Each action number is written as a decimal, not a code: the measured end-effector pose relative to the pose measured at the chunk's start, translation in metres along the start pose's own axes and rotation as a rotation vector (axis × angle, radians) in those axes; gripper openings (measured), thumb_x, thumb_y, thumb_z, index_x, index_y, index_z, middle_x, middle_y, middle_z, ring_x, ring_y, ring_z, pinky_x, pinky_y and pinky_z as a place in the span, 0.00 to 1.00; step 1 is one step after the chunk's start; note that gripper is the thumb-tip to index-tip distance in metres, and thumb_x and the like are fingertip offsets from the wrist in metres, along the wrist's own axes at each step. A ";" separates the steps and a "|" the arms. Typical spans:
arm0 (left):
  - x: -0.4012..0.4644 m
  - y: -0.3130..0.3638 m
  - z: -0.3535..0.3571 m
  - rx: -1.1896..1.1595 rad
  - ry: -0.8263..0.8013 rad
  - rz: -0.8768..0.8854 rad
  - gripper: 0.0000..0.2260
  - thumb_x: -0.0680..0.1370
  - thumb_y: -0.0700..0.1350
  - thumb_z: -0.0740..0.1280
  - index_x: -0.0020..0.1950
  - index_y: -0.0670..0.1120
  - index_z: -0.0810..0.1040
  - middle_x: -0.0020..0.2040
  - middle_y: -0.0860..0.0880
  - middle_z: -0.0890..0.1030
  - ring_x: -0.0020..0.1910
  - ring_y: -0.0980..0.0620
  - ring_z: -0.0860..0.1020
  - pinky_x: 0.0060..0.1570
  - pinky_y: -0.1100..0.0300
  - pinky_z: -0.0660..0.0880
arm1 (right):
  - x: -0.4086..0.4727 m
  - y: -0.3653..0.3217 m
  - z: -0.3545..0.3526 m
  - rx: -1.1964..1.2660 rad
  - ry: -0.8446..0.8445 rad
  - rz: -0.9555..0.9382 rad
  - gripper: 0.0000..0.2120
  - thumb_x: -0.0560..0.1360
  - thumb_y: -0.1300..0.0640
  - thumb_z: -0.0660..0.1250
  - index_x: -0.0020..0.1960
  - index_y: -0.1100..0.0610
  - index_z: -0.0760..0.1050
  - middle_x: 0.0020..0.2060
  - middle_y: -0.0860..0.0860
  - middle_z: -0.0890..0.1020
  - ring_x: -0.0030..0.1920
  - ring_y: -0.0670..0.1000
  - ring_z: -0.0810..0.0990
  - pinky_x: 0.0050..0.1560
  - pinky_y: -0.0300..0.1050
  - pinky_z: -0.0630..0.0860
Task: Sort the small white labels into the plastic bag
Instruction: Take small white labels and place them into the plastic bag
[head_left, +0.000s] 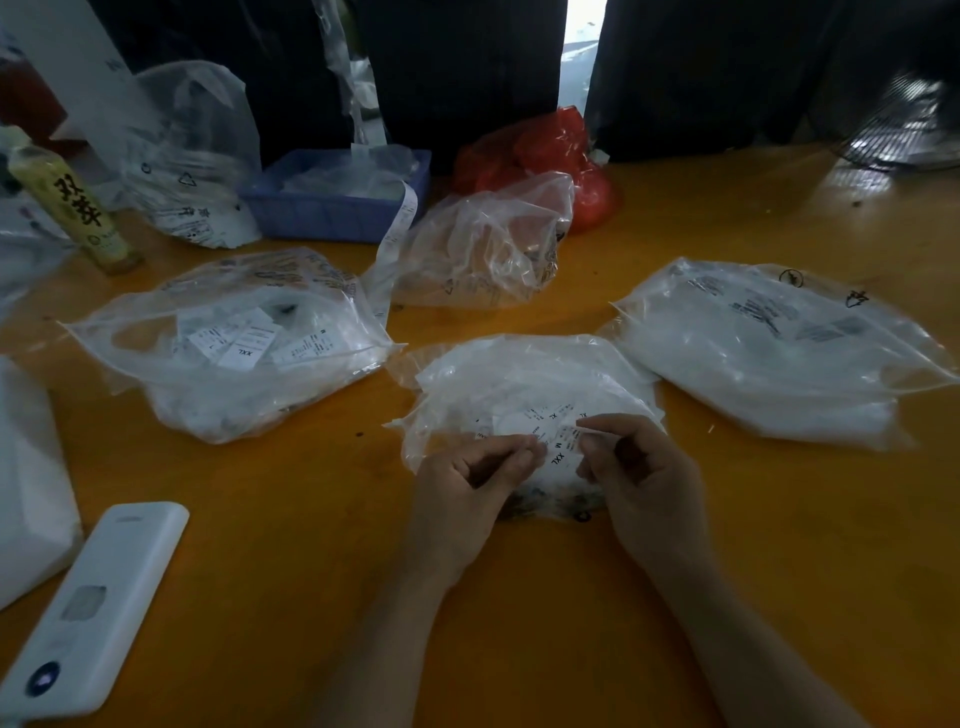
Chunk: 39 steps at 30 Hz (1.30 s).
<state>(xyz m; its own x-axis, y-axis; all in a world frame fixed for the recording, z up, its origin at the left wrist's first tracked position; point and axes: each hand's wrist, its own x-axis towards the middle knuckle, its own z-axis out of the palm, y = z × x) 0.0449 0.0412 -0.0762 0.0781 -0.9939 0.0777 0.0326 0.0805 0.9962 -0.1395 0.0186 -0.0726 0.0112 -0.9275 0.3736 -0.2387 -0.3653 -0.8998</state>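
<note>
Labels: small white labels (558, 451), thin slips printed in black with sizes such as "XXL", "M" and "XL", lie heaped low in the centre of the frame, on the crumpled middle bag.
Middle bag: a clear plastic bag (519, 379), wrinkled and whitish, lies on the counter (779, 519) just above the hands.
Left hand: the left hand (467, 493) has fingers curled, its fingertips pinching the labels at their left edge.
Right hand: the right hand (644, 478) has fingers curled too, pinching one slip at the heap's right edge.
Left bag: another clear bag (234, 338) at centre left holds loose labels, "XXL" readable.
Right bag: a fuller clear bag (769, 353) lies at centre right.
Farther back: a blue tray (332, 208), a red bag (545, 150) and a yellow bottle (72, 202) sit along the upper part.
Lower left: a white remote (93, 608) lies on the orange counter.
</note>
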 end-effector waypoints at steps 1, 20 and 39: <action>0.000 0.000 0.000 0.010 0.000 0.003 0.09 0.76 0.53 0.75 0.56 0.58 0.88 0.52 0.55 0.89 0.55 0.55 0.87 0.54 0.65 0.82 | 0.000 -0.001 0.001 -0.018 0.006 -0.013 0.07 0.77 0.53 0.68 0.53 0.42 0.78 0.40 0.42 0.84 0.38 0.43 0.84 0.38 0.30 0.77; 0.001 -0.004 0.000 0.188 -0.001 0.007 0.09 0.77 0.53 0.76 0.56 0.60 0.88 0.53 0.60 0.88 0.53 0.59 0.86 0.51 0.65 0.82 | -0.002 0.000 0.005 -0.106 -0.007 -0.074 0.06 0.78 0.60 0.70 0.53 0.52 0.81 0.45 0.41 0.83 0.45 0.44 0.84 0.44 0.35 0.79; -0.004 0.000 0.003 0.051 0.052 -0.030 0.08 0.77 0.49 0.74 0.55 0.59 0.88 0.50 0.55 0.89 0.40 0.49 0.89 0.41 0.63 0.84 | -0.003 0.004 0.010 -0.154 0.031 -0.006 0.17 0.76 0.53 0.73 0.63 0.49 0.74 0.47 0.39 0.82 0.48 0.40 0.82 0.46 0.35 0.80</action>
<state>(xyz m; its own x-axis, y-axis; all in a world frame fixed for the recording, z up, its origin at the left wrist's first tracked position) 0.0419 0.0451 -0.0759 0.1293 -0.9905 0.0470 -0.0146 0.0455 0.9989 -0.1310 0.0190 -0.0794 -0.0167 -0.9215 0.3880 -0.3851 -0.3522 -0.8530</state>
